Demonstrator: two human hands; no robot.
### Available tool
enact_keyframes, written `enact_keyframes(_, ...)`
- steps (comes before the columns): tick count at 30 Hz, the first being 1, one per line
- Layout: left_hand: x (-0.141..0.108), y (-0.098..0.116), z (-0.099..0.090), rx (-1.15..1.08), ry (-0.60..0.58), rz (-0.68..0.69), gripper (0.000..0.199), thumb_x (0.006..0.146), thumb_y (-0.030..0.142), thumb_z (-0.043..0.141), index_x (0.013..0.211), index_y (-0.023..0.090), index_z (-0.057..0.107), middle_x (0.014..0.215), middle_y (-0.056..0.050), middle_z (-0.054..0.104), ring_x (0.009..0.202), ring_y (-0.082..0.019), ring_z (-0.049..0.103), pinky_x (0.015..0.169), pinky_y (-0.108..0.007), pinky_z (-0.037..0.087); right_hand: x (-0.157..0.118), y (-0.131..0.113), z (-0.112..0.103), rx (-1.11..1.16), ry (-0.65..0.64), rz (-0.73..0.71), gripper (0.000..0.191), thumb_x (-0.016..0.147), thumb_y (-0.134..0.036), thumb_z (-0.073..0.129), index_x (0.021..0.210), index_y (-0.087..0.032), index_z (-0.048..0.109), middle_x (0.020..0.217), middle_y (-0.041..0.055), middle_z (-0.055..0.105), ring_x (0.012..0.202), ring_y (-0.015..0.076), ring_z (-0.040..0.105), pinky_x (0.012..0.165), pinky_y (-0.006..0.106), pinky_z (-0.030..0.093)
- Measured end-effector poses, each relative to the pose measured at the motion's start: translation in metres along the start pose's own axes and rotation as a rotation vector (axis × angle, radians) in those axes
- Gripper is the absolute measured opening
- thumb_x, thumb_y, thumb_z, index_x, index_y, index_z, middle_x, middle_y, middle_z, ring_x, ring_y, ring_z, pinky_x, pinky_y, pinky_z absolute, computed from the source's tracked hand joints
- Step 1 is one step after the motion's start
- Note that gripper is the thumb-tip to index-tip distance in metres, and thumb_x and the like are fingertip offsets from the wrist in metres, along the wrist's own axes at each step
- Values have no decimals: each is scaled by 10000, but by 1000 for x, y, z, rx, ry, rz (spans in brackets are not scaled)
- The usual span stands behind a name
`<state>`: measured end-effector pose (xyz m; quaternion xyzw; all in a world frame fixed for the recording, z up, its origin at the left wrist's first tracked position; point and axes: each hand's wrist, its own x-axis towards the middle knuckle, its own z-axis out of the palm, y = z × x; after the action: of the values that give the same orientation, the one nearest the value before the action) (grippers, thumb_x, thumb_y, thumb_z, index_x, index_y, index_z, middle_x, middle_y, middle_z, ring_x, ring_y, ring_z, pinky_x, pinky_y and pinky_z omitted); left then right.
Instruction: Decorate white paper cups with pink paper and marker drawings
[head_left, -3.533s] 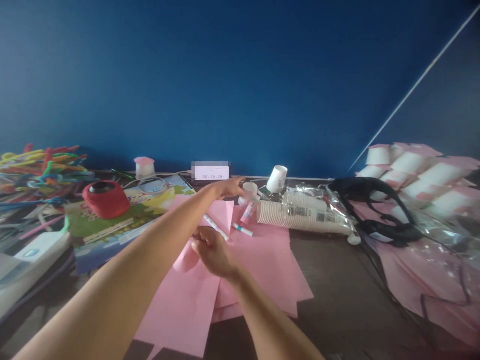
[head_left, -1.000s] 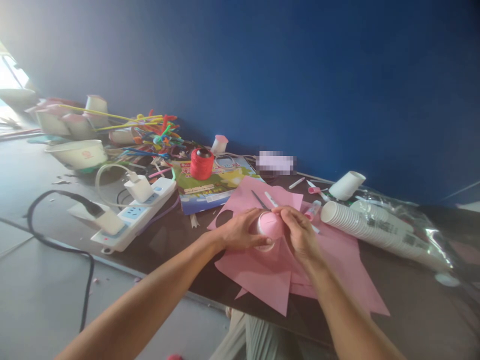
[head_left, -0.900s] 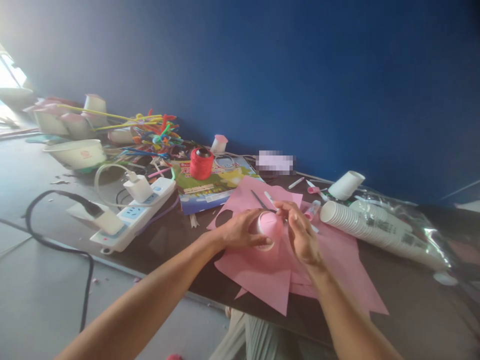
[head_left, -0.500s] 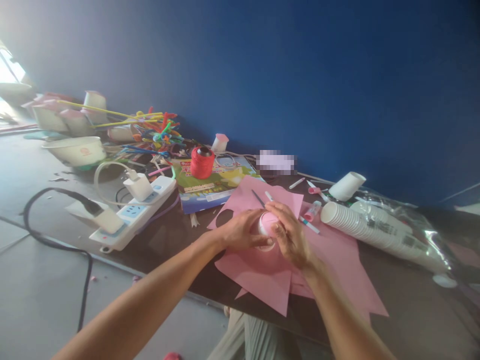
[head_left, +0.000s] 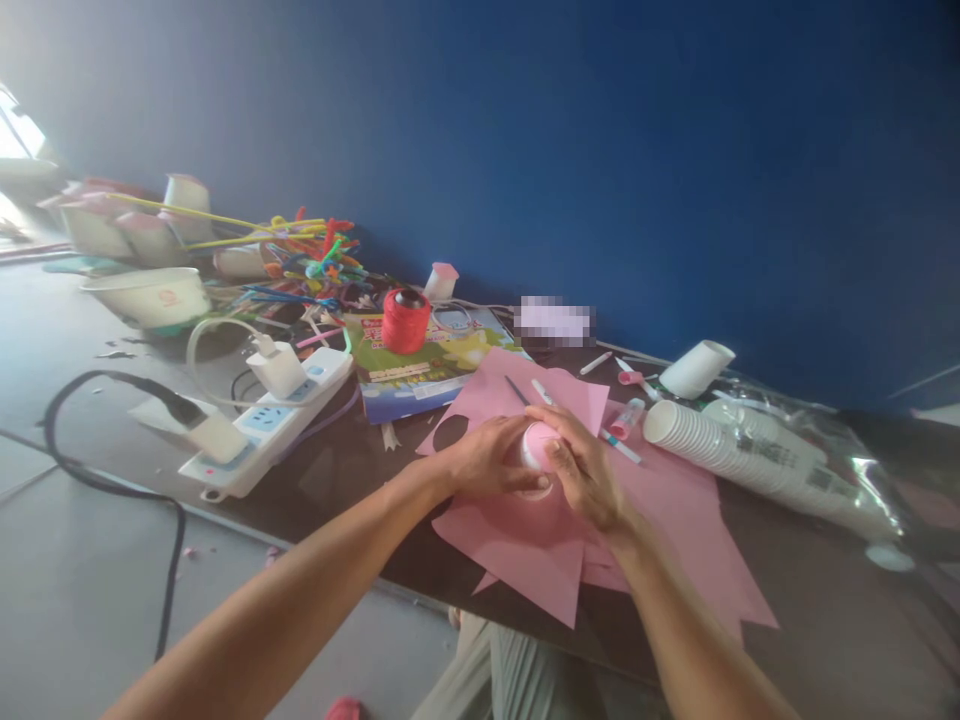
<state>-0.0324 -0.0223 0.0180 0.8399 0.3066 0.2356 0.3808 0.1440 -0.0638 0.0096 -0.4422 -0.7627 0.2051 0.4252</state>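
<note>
A white paper cup with a pink top (head_left: pixel 537 445) is between my hands, over pink paper sheets (head_left: pixel 517 560) on the dark table. My left hand (head_left: pixel 491 460) wraps the cup's left side, its thumb along the lower edge. Around the right side and top curls my right hand (head_left: pixel 581 465), the thumb pressing on the pink surface. Much of the cup is hidden by the fingers. Just behind the hands, a dark slim tool (head_left: pixel 517 388) and a white pen (head_left: pixel 541 391) lie on the pink paper, near a round hole in it.
A power strip (head_left: pixel 289 405) with plugs and cables lies on the left, with a white bowl (head_left: pixel 154 298) and pipe cleaners (head_left: pixel 326 255) behind. Red thread (head_left: pixel 405 322) stands on a booklet (head_left: pixel 420 390). Stacked paper cups (head_left: pixel 750 465), a single cup (head_left: pixel 696 369) and a glue stick (head_left: pixel 625 420) are right.
The hands have barely moved around the cup; the right thumb and fingers have shifted slightly on the pink top. The view has shifted a little.
</note>
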Motion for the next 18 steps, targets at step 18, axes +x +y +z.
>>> enact_keyframes(18, 1, 2, 0, 65, -7, 7, 554, 712, 415, 683, 1160, 126, 532, 970, -99, 638, 815, -224, 588, 719, -354, 470, 2, -1, 3, 85, 84, 13, 329, 953, -367, 422, 1185, -223, 607, 1196, 84, 633, 1165, 238, 557, 997, 395, 434)
